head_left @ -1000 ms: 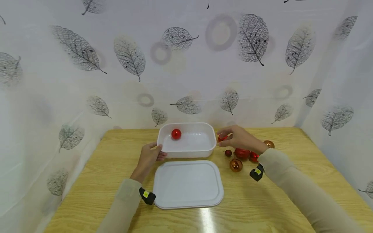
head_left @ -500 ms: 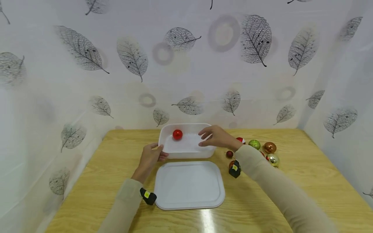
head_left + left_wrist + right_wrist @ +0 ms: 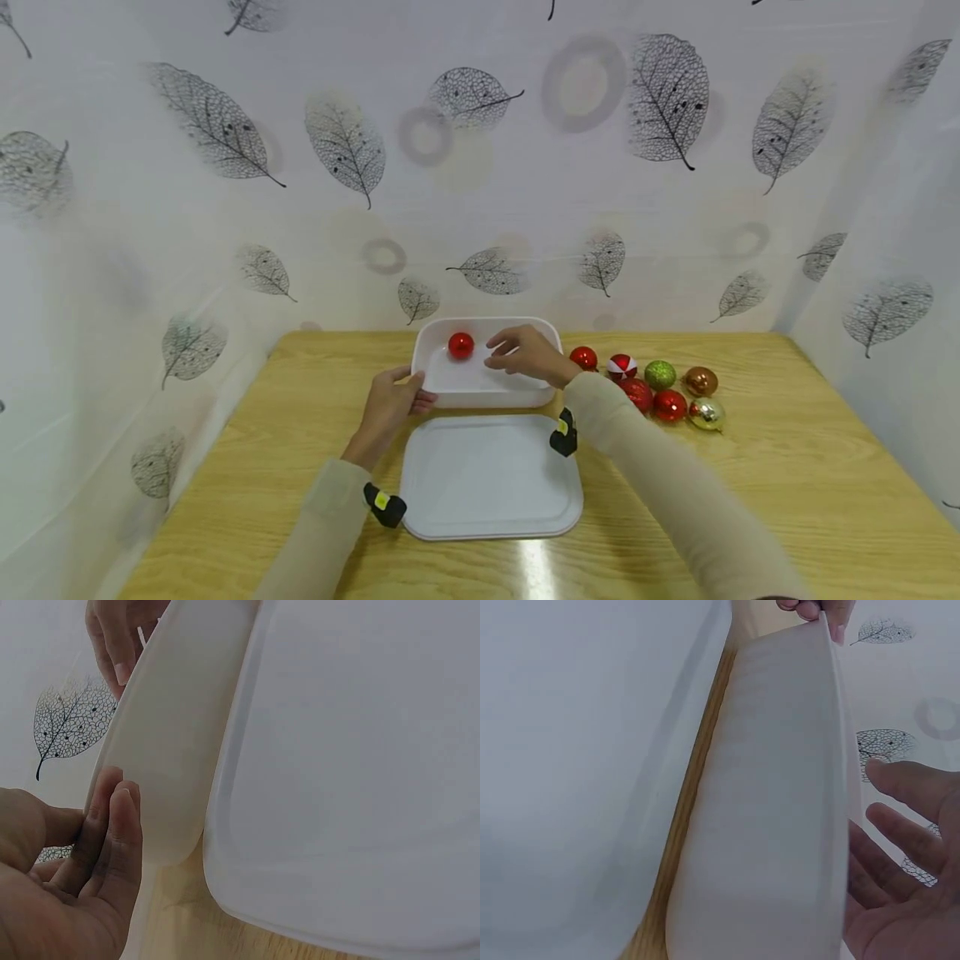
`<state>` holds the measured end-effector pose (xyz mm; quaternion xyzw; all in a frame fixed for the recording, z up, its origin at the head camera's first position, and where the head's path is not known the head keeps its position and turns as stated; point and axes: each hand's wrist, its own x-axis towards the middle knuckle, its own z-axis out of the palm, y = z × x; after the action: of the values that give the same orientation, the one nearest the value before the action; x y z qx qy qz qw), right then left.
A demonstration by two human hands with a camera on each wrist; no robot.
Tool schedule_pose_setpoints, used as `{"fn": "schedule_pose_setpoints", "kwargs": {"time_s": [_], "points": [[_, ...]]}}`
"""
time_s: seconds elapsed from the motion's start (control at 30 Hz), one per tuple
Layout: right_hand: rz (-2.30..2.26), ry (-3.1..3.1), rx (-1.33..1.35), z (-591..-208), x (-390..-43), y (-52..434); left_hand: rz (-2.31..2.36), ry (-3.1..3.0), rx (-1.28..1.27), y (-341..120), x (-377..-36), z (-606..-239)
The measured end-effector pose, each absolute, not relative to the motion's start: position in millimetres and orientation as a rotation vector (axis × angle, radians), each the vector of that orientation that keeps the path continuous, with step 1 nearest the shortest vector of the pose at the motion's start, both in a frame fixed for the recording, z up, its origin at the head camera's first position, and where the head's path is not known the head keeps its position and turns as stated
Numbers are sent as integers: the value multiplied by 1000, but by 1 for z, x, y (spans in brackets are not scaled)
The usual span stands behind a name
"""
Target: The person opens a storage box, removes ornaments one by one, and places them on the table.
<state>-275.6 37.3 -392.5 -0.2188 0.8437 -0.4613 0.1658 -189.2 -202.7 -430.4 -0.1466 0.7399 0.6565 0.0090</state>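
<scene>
A white plastic tub (image 3: 480, 397) stands mid-table with one shiny red ball (image 3: 461, 345) inside, at its far left. My left hand (image 3: 390, 404) grips the tub's near left corner, thumb at the rim and fingers flat on the outer wall (image 3: 180, 735). My right hand (image 3: 519, 355) hovers over the tub's right half, fingers spread; the right wrist view shows its palm (image 3: 900, 855) empty beside the tub wall (image 3: 772, 810). The hand hides the tub floor beneath it. The tub's flat white lid (image 3: 491, 475) lies just in front of the tub.
Several ornament balls lie right of the tub: red (image 3: 583, 358), red-and-white (image 3: 622, 367), green (image 3: 660, 374), copper (image 3: 701, 381), two more red (image 3: 669, 405) and gold (image 3: 706, 413). The wooden table (image 3: 750, 500) is walled by leaf-print curtain on three sides.
My right hand has moved left from the ornaments to over the tub; the small red ball it pinched is no longer in its fingers. The left hand has stayed on the tub.
</scene>
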Motion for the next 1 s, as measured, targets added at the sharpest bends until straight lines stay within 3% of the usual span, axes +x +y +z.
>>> {"fn": "schedule_pose_setpoints", "kwargs": {"time_s": [0.53, 1.0], "points": [[-1347, 2389, -418, -413, -294, 8, 2089, 2309, -406, -203, -188, -429], [-1254, 2454, -445, -418, -307, -9, 2075, 2302, -437, -203, -189, -428]]}}
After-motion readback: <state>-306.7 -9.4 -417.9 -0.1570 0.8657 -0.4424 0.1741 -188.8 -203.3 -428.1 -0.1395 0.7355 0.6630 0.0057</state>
